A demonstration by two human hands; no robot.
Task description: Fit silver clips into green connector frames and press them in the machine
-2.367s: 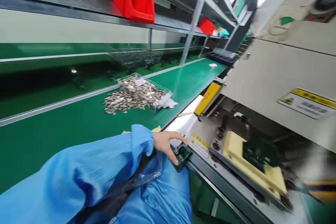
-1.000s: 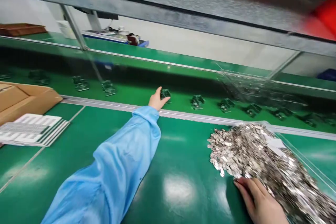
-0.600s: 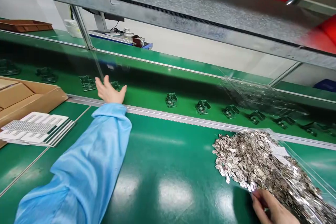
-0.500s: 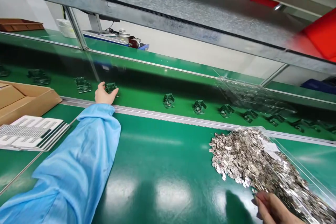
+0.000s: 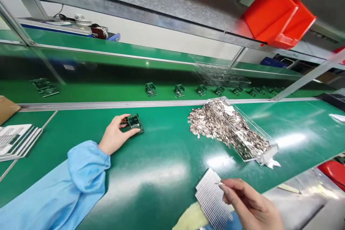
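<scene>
My left hand [image 5: 115, 133], in a blue sleeve, grips a small green circuit board assembly [image 5: 133, 121] by its edges over the green bench. At the lower right, my right hand [image 5: 242, 197] pinches a tiny metal piece [image 5: 219, 183] between thumb and fingertip. Just left of those fingertips is a ridged silvery block [image 5: 211, 197], with a yellow and blue thing partly visible beneath it. A heap of small metal pieces [image 5: 215, 122] spills from a clear tray, beyond my right hand.
More board assemblies [image 5: 179, 90] stand in a row on the green strip [image 5: 107, 95] behind a metal rail [image 5: 94, 105]. White cards [image 5: 18, 140] lie stacked at left. A red bin [image 5: 277, 14] sits on the overhead shelf.
The view has shifted right. My left hand has brought a board assembly from the strip onto the bench side. My right hand has moved away from the metal heap, and the ridged block now shows.
</scene>
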